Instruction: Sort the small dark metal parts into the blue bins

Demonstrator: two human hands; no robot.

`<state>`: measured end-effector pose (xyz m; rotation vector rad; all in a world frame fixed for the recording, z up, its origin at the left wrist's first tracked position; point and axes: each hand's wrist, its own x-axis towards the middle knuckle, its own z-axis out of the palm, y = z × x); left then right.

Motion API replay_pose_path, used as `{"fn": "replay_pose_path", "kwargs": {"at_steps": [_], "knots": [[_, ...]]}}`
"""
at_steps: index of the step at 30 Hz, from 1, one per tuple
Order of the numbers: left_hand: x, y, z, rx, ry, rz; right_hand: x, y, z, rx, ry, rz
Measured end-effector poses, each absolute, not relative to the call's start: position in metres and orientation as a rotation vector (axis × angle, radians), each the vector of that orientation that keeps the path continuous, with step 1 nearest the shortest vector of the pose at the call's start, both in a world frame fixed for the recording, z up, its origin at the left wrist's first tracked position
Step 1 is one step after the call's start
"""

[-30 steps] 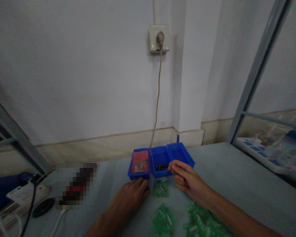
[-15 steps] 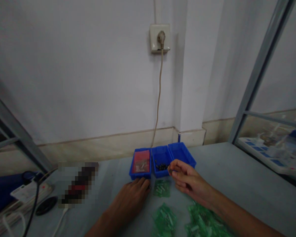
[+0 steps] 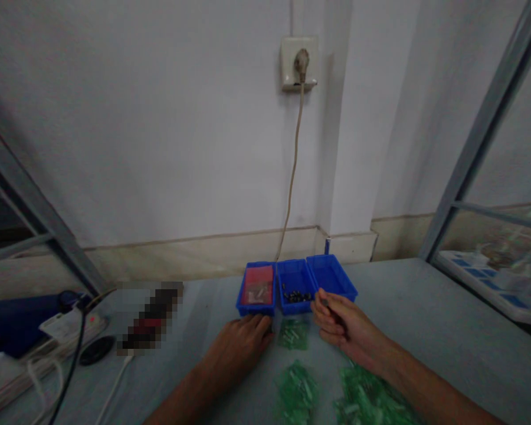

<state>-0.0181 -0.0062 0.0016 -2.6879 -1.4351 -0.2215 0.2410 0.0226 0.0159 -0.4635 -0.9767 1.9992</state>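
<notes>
My right hand [image 3: 349,324] is closed in a pinch on a small dark part [image 3: 324,302], in front of the right-hand blue bins; its exact kind is too small to tell. My left hand [image 3: 241,342] lies on the table before the left blue bin [image 3: 243,309], fingers curled and pressed together. Something dark shows at its fingertips, but I cannot make it out. The middle blue bin [image 3: 294,271] has several small dark metallic pieces [image 3: 297,295] in it. A green plastic bag [image 3: 293,334] with small light pieces lies between my hands.
Another green bag [image 3: 297,389] and a pile of green bags [image 3: 371,395] lie nearer me. Pink bags [image 3: 261,275] fill the left bin; a third blue bin [image 3: 330,274] stands at right. Power strips and cables lie at the left; metal frame posts [image 3: 478,130] flank the table.
The view has shifted slightly, so the scene sits a little further right. My right hand has turned a little, showing the small dark part more plainly. My left hand stays by the left bin.
</notes>
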Motion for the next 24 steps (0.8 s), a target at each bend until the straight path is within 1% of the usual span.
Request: {"fn": "replay_pose_path", "kwargs": {"at_steps": [10,17,24], "knots": [[-0.0162,-0.0072,0.0085,-2.555,-1.610,-0.080,0.2413,0.0224,0.0165,-0.493,-0.979,2.094],[-0.0166,-0.0050,0.0049,-2.590,-1.517,-0.078,0.2425,0.0213,0.0205,-0.482,-0.939,2.154],[-0.0174,-0.0068,0.0059,-2.583,-1.565,-0.063,0.2424,0.0205,0.0206,-0.493,-0.944,2.147]]}}
